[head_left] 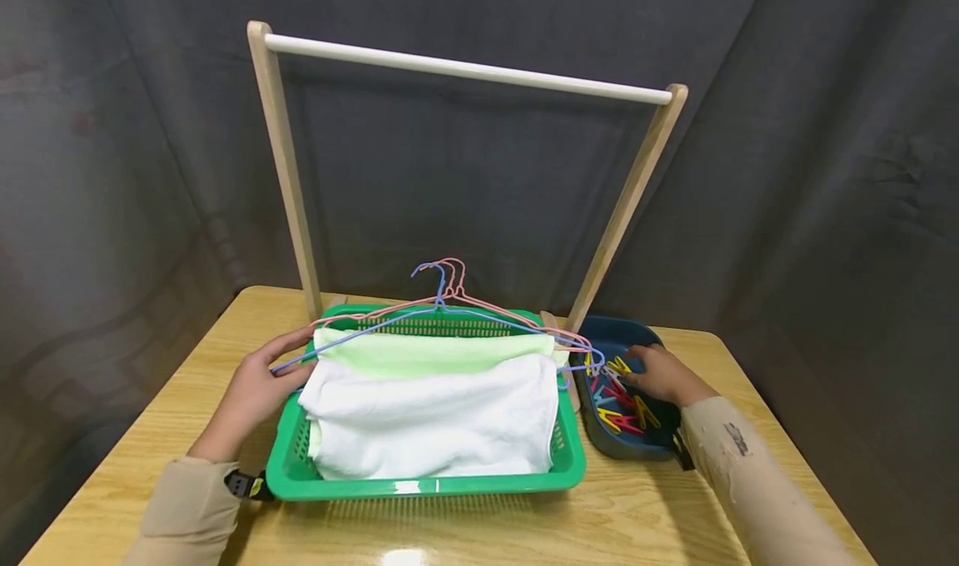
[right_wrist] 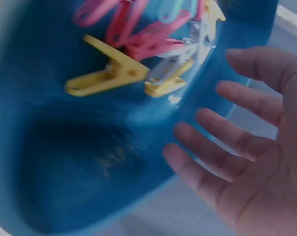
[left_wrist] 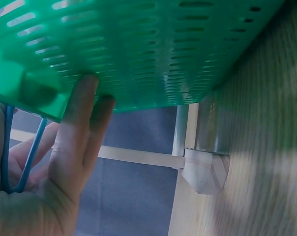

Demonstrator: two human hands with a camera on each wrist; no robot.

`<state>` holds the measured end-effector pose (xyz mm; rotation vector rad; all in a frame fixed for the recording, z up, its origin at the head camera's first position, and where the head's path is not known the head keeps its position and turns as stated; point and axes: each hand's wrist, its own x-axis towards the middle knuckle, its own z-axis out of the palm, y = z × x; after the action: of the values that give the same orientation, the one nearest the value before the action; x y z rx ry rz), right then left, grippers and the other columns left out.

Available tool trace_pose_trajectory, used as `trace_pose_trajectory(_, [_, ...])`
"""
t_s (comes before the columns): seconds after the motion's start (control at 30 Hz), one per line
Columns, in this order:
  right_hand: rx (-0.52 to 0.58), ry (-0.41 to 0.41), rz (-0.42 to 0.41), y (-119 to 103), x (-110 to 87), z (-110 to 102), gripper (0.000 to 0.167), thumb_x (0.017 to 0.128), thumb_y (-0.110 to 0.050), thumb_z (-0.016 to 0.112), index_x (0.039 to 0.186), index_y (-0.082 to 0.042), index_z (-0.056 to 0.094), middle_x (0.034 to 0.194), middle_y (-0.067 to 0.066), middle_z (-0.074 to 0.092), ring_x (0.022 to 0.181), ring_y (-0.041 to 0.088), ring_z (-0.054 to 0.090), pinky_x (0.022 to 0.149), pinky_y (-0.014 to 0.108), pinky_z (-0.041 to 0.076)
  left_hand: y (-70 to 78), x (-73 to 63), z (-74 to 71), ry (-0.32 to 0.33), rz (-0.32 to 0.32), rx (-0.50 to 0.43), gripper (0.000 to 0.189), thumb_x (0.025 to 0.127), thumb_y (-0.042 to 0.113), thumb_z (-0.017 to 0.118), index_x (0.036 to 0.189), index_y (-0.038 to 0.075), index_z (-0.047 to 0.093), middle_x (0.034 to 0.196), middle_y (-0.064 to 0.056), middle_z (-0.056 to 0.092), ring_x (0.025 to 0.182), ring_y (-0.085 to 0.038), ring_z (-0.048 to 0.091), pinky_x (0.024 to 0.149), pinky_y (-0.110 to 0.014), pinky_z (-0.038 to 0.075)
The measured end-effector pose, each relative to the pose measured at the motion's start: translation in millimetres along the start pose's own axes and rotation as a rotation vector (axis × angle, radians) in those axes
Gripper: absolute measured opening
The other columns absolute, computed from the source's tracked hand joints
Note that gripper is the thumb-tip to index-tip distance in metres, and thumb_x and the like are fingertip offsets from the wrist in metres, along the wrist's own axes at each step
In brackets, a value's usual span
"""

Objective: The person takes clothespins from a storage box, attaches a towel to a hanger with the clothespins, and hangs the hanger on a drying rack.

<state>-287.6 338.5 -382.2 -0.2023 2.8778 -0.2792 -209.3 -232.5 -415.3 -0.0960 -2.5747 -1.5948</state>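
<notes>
We list one green basket, seemingly steadied by the straight-fingered left hand, containing one white towel, at least one green towel; the right hand, spread wide over one tray corralling several clips; one blue hanger, at least two pink hangers; one rack behind.

In the head view, the table is brightly lit, and white glare is thrown back from it at six o'clock; a smaller glint is caught on the green basket, along its six o'clock rim. The curtain is left dim, and a soft shadow is cast on the table beside the right sleeve, near five o'clock. In the dimmer, bluish left wrist view, light is let through slots at ten o'clock. In the right wrist view, the blue bin and clothespins are softened by blur.
</notes>
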Motion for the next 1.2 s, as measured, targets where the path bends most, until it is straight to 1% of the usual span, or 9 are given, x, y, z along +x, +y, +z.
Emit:
trace_pose_trajectory(0.13, [0.01, -0.062, -0.013, -9.3, -0.3, -11.1, 0.045, 0.094, -0.016, 0.069, 0.128, 0.012, 0.058, 0.115, 0.03, 0.063, 0.101, 0.042, 0.063, 0.092, 0.059, 0.05, 0.5, 0.4, -0.4, 0.005, 0.012, 0.004, 0.06, 0.101, 0.024, 0.066, 0.153, 0.006, 0.043, 0.15, -0.026, 0.046, 0.124, -0.041, 0.058, 0.082, -0.012, 0.048])
trace_pose_trajectory(0.27, [0.003, -0.088, -0.016, -16.9, 2.1, -16.5, 0.041, 0.093, -0.015, 0.069, 0.124, 0.011, 0.061, 0.103, 0.021, 0.065, 0.088, 0.031, 0.062, 0.084, 0.052, 0.054, -0.9, 0.1, -0.2, 0.007, 0.019, 0.001, 0.059, 0.101, 0.021, 0.065, 0.153, 0.005, 0.044, 0.15, -0.026, 0.046, 0.123, -0.042, 0.058, 0.082, -0.011, 0.047])
trace_pose_trajectory(0.5, [-0.009, -0.071, -0.03, -24.0, 8.7, -15.5, 0.035, 0.091, -0.012, 0.072, 0.119, 0.008, 0.065, 0.108, 0.025, 0.065, 0.092, 0.033, 0.063, 0.084, 0.051, 0.055, -2.4, 1.1, 2.2, 0.013, 0.033, -0.021, 0.058, 0.1, 0.019, 0.066, 0.152, 0.004, 0.045, 0.149, -0.025, 0.047, 0.123, -0.042, 0.058, 0.082, -0.012, 0.048])
trace_pose_trajectory(0.67, [0.009, -0.072, -0.03, -24.8, 15.7, -9.2, 0.031, 0.089, -0.008, 0.073, 0.115, 0.009, 0.066, 0.104, 0.023, 0.066, 0.082, 0.027, 0.063, 0.077, 0.045, 0.056, -3.3, -0.2, 1.5, 0.015, 0.024, -0.034, 0.059, 0.101, 0.021, 0.066, 0.153, 0.006, 0.044, 0.151, -0.024, 0.046, 0.123, -0.043, 0.059, 0.082, -0.013, 0.049])
trace_pose_trajectory(0.73, [0.003, -0.078, -0.037, -24.3, 17.9, -6.3, 0.026, 0.088, -0.006, 0.074, 0.11, 0.007, 0.068, 0.098, 0.018, 0.067, 0.077, 0.023, 0.061, 0.073, 0.041, 0.056, -3.9, -0.8, 1.1, 0.016, 0.017, -0.04, 0.059, 0.101, 0.023, 0.066, 0.153, 0.007, 0.044, 0.151, -0.024, 0.045, 0.123, -0.043, 0.059, 0.082, -0.014, 0.049])
trace_pose_trajectory(0.87, [-0.015, -0.094, -0.065, -23.2, 19.9, -2.0, 0.006, 0.086, -0.002, 0.075, 0.089, 0.0, 0.07, 0.082, 0.008, 0.064, 0.069, 0.018, 0.056, 0.063, 0.033, 0.05, -4.9, -0.8, 1.5, 0.027, 0.014, -0.049, 0.059, 0.101, 0.022, 0.066, 0.153, 0.007, 0.044, 0.151, -0.024, 0.045, 0.123, -0.043, 0.059, 0.082, -0.015, 0.05])
trace_pose_trajectory(0.93, [-0.006, -0.106, -0.064, -23.2, 20.5, -0.3, 0.008, 0.085, -0.001, 0.075, 0.082, -0.004, 0.068, 0.076, 0.004, 0.062, 0.066, 0.017, 0.055, 0.061, 0.031, 0.047, -5.2, -0.7, 2.2, 0.032, 0.015, -0.051, 0.058, 0.101, 0.022, 0.066, 0.153, 0.007, 0.045, 0.151, -0.024, 0.045, 0.122, -0.043, 0.059, 0.082, -0.015, 0.05])
trace_pose_trajectory(1.0, [0.009, -0.118, -0.052, -23.5, 20.7, 1.2, 0.009, 0.085, -0.001, 0.075, 0.082, -0.004, 0.068, 0.076, 0.004, 0.061, 0.067, 0.017, 0.055, 0.06, 0.03, 0.048, -5.4, -0.7, 3.1, 0.036, 0.012, -0.057, 0.058, 0.101, 0.022, 0.066, 0.152, 0.007, 0.045, 0.15, -0.024, 0.046, 0.122, -0.043, 0.059, 0.081, -0.014, 0.05])
trace_pose_trajectory(1.2, [0.044, -0.155, 0.012, -25.9, 22.2, 3.5, 0.012, 0.084, -0.003, 0.078, 0.093, 0.0, 0.071, 0.084, 0.007, 0.065, 0.072, 0.019, 0.06, 0.067, 0.033, 0.056, -6.2, -0.3, 5.1, 0.038, -0.009, -0.07, 0.058, 0.101, 0.022, 0.066, 0.152, 0.007, 0.045, 0.15, -0.024, 0.046, 0.121, -0.042, 0.06, 0.082, -0.018, 0.052])
